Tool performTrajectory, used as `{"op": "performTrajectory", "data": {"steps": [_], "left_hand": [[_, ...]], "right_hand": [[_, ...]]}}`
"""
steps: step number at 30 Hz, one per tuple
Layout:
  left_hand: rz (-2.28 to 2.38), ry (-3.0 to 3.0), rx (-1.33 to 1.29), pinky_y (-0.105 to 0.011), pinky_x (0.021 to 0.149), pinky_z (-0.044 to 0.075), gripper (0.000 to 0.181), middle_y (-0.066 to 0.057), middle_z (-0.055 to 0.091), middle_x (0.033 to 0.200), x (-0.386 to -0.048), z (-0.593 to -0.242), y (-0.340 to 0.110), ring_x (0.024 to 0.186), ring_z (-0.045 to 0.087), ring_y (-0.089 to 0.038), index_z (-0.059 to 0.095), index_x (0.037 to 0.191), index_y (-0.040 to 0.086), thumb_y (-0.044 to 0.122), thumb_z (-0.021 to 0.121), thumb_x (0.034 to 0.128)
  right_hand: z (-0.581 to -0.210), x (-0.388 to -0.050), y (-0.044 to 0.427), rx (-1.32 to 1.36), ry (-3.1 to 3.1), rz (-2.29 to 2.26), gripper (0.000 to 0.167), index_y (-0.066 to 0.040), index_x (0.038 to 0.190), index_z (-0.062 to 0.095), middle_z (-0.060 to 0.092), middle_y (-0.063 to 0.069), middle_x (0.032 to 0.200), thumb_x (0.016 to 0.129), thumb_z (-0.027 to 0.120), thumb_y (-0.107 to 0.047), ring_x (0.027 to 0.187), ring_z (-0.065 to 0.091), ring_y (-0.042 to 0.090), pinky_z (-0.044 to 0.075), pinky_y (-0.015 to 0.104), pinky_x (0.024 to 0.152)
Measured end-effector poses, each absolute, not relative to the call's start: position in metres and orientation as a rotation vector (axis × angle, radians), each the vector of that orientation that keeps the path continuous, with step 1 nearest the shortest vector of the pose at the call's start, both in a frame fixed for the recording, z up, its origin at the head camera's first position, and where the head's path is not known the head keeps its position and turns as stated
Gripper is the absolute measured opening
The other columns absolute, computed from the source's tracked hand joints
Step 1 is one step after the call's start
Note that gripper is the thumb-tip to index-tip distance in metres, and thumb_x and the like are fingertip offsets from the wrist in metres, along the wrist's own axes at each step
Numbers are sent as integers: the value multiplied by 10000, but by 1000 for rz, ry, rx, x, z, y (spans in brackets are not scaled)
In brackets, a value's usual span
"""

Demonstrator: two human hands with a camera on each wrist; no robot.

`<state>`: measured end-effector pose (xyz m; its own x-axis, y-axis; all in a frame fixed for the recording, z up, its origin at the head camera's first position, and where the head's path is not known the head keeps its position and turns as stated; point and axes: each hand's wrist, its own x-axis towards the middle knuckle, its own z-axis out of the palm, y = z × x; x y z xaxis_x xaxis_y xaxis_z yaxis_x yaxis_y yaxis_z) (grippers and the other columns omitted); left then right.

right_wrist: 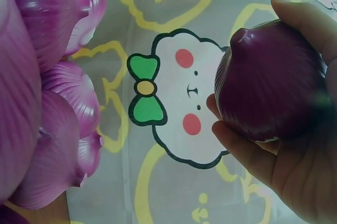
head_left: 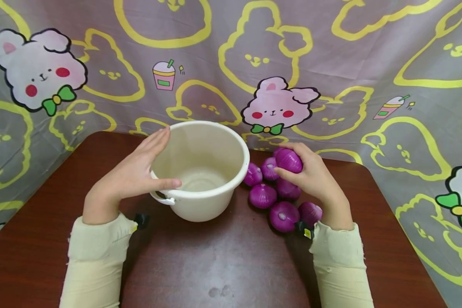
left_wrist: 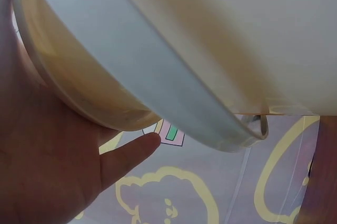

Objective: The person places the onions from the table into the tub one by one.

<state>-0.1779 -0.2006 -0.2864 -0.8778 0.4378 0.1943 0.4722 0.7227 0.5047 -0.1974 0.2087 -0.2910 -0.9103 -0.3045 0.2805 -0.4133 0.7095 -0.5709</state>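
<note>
Left hand [head_left: 132, 169] at the left side of a cream bucket [head_left: 202, 209]: fingers straight, thumb spread well apart from them and reaching over the rim. Bucket stands upright on the table [head_left: 215, 265], left of the middle, toward the far edge. Just right of it, loose purple onions [head_left: 262, 196] cluster toward the table's far right corner (one more may hide behind). Right hand [head_left: 317, 177], fingers and thumb curled round a single held onion [head_left: 289, 161], above the cluster's far side.
</note>
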Motion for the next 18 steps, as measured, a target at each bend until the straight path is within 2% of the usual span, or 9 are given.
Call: {"op": "performTrajectory", "data": {"steps": [11,18], "left_hand": [[-865,-2886,-731,-571,1229,149,1154,12,18,1689,-176,-286,-201,1567,3,-231,72,1601,115,503,780,776],[-842,-2881,-739,-564,1230,154,1152,7,28,1689,-177,-286,-202,1567,13,-235,87,1599,104,508,782,774]], "right_hand": [[-287,-193,202,581,-2707,1043,610,-108,1371,548,589,102,1316,840,797,-274,1108,615,275,565,501,885],[-283,-193,197,630,-2651,1021,606,-152,1370,567,611,54,1297,826,813,-255,1090,618,195,563,360,863]]}}
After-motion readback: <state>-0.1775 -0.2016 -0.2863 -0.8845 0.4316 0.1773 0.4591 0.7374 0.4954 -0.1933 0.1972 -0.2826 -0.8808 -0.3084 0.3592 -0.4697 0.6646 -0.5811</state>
